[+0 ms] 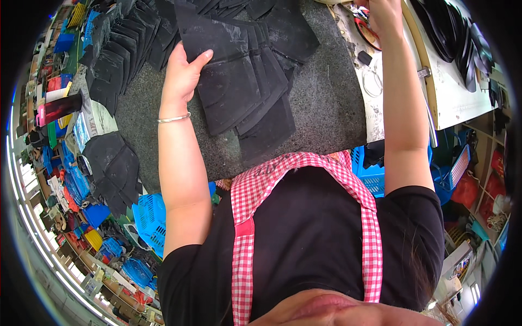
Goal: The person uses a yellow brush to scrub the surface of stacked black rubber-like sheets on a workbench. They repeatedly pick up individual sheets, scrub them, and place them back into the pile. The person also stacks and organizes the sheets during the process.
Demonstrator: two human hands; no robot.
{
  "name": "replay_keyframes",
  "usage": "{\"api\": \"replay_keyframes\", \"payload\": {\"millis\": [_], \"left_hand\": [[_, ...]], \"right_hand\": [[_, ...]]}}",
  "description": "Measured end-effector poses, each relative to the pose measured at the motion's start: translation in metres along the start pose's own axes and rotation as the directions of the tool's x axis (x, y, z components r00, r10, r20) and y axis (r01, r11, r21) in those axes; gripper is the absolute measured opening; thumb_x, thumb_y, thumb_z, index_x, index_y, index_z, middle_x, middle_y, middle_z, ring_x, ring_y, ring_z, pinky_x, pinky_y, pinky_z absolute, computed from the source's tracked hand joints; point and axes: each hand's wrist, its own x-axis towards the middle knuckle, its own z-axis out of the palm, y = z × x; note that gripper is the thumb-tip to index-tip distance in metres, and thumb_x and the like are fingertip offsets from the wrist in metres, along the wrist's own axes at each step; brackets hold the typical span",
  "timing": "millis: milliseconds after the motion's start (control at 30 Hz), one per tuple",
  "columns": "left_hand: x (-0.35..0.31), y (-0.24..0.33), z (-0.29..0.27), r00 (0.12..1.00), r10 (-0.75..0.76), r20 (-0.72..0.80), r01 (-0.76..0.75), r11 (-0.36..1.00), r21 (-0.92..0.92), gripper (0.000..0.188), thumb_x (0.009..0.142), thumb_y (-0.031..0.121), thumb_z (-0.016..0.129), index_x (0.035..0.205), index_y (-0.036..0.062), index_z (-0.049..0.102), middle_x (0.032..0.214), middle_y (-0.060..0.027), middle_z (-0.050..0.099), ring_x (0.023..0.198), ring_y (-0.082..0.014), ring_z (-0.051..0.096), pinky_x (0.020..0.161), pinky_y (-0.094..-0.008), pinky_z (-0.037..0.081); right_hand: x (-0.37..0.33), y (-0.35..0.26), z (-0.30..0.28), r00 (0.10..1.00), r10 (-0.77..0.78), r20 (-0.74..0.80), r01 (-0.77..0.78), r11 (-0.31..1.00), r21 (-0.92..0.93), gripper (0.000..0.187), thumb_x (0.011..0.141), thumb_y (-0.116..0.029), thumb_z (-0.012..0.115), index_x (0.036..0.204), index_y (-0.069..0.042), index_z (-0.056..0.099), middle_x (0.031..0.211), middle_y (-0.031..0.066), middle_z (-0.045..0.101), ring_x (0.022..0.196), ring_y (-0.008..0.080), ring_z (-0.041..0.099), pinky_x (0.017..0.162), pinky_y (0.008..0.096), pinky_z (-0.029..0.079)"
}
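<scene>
My left hand (185, 76) grips the edge of a flat black cut piece (212, 35), thumb on top and the other fingers hidden beneath it. Just right of that hand, a fanned stack of similar black pieces (231, 92) lies on a dark, speckled work board (331, 108). At the top right my right hand (385, 19) is curled over the white tabletop. Its fingertips are partly hidden and cut by the frame, so what they hold cannot be made out. Scissors with red-orange handles (367, 32) lie close by that hand.
More black pieces overlap in a row (122, 49) at the upper left, and another pile (111, 168) sits at the board's left. Long black parts (448, 32) rest on a white surface at right. Blue plastic baskets (149, 220) stand beside and below the board. A small black block (365, 58) lies near the scissors.
</scene>
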Motion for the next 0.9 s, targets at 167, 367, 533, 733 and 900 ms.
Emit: {"api": "replay_keyframes", "payload": {"millis": [167,367,533,733,900], "left_hand": [[-0.006,-0.018,-0.002,0.987,0.121,-0.107,-0.098,0.975,0.202,0.041,0.088,0.005,0.076,0.124,-0.0035,0.059,0.122,-0.0146,0.07,0.113,-0.0227,0.066,0.1,-0.0367,0.051],[-0.007,-0.01,0.003,0.97,0.193,-0.15,-0.074,0.817,0.571,0.047,0.084,0.018,0.08,0.12,-0.0025,0.057,0.115,-0.0252,0.071,0.111,-0.04,0.07,0.097,-0.0434,0.053],[-0.014,0.009,0.018,0.966,0.164,-0.201,0.02,0.725,0.689,0.046,0.086,0.018,0.077,0.119,-0.0029,0.054,0.114,-0.0297,0.07,0.111,-0.0471,0.067,0.096,-0.0482,0.053],[-0.024,0.018,0.029,0.957,0.171,-0.234,0.049,0.703,0.71,0.044,0.087,0.017,0.075,0.12,-0.0037,0.053,0.111,-0.0304,0.071,0.11,-0.0479,0.067,0.096,-0.0487,0.053],[-0.022,0.017,0.029,0.961,0.166,-0.222,0.042,0.704,0.709,0.045,0.087,0.017,0.075,0.12,-0.0039,0.053,0.111,-0.0299,0.071,0.11,-0.0478,0.067,0.096,-0.0484,0.053]], "right_hand": [[-0.047,-0.001,0.035,0.914,0.151,0.377,-0.239,0.951,0.199,0.024,0.1,-0.013,0.067,0.115,0.006,0.066,0.095,0.0137,0.074,0.071,0.0147,0.072,0.059,0.0236,0.057],[-0.079,-0.012,0.104,0.806,0.091,0.585,0.113,0.946,-0.303,0.021,0.095,-0.012,0.074,0.105,0.006,0.071,0.088,0.0154,0.075,0.075,0.0158,0.073,0.064,0.0342,0.058],[-0.061,0.019,0.12,0.701,-0.501,0.508,0.656,0.733,-0.183,0.014,0.095,-0.011,0.071,0.101,0.002,0.072,0.081,0.0107,0.071,0.068,0.0142,0.067,0.064,0.0304,0.053],[-0.119,-0.003,0.064,0.482,-0.232,0.845,0.407,0.913,0.019,0.01,0.09,-0.002,0.073,0.101,-0.002,0.073,0.088,0.0097,0.072,0.08,0.0223,0.072,0.073,0.0344,0.057],[-0.113,0.006,0.068,0.717,-0.303,0.628,0.392,0.92,-0.003,0.013,0.09,-0.004,0.075,0.102,-0.002,0.072,0.094,0.0103,0.072,0.083,0.0201,0.069,0.076,0.0324,0.055]]}}
